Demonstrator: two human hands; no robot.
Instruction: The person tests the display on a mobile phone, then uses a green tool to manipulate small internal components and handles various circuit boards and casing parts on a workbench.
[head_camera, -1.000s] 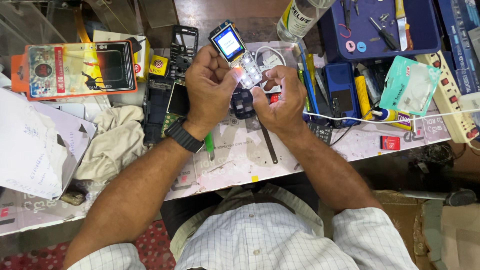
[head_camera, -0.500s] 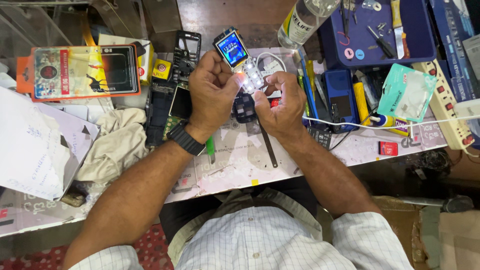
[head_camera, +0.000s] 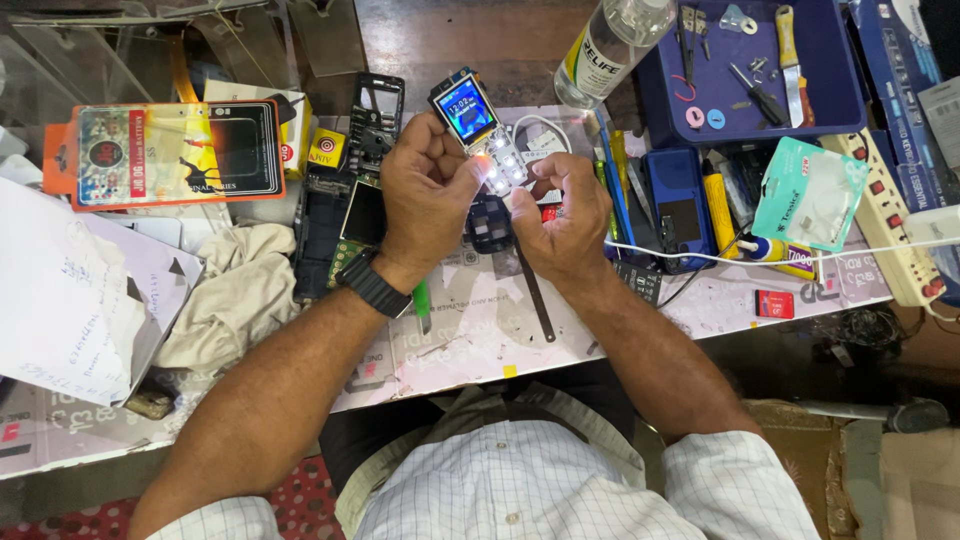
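Note:
My left hand (head_camera: 425, 195) grips a small keypad phone (head_camera: 478, 132) whose blue screen is lit and whose white keys glow. My right hand (head_camera: 565, 215) is beside it, fingertips touching the phone's lower keypad edge from the right. Both hands hover over the worktable (head_camera: 470, 330). A black watch band circles my left wrist. Under the hands lie a dark phone keypad part (head_camera: 490, 222) and a thin dark tool (head_camera: 535, 295).
Around the hands: a black phone frame (head_camera: 375, 118), an opened phone body (head_camera: 345, 235), a blue phone (head_camera: 678, 208), a blue tool tray (head_camera: 750, 70), a clear bottle (head_camera: 610, 45), a battery blister pack (head_camera: 175, 152), a cloth (head_camera: 235, 290), papers (head_camera: 70, 290) and a power strip (head_camera: 890, 225).
The phone stays in my left hand, tilted slightly differently. My right hand has opened somewhat, its fingers now spread at the keypad's edge.

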